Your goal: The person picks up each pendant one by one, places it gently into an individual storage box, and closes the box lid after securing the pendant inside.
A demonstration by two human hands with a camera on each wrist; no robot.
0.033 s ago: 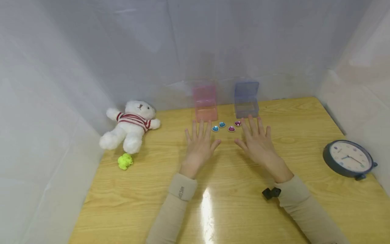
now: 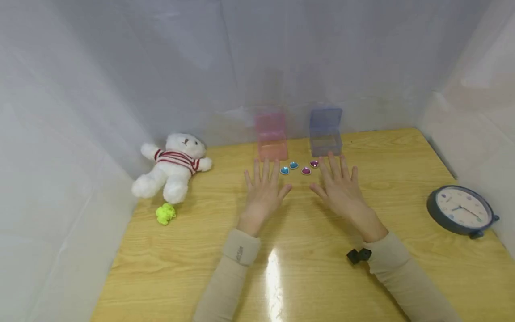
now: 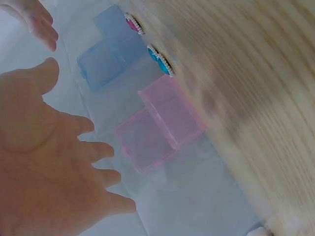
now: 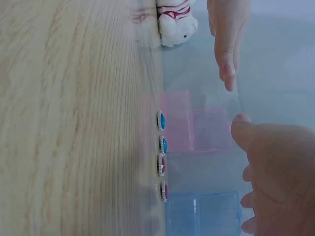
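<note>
My left hand (image 2: 263,197) is held palm down over the table with fingers straight and spread, holding nothing. Fingers likewise spread, my right hand (image 2: 344,192) is beside it, also without anything in its grasp. Between and just beyond the fingertips lie two blue heart-shaped gems (image 2: 284,170) and two magenta ones (image 2: 306,171), each with a pale beaded rim. Behind the left fingertips stands a pink see-through box (image 2: 273,152) with its lid raised. A blue see-through box (image 2: 326,145), also with lid up, stands behind the right fingertips. In both wrist views the palms show bare.
A white teddy bear (image 2: 175,167) in a striped sweater lies at the left, with a yellow-green fuzzy lump (image 2: 165,213) near its feet. A dark-rimmed clock (image 2: 462,209) lies at the right edge. Pale sheeting (image 2: 257,58) walls the wooden table (image 2: 193,268) at back and sides.
</note>
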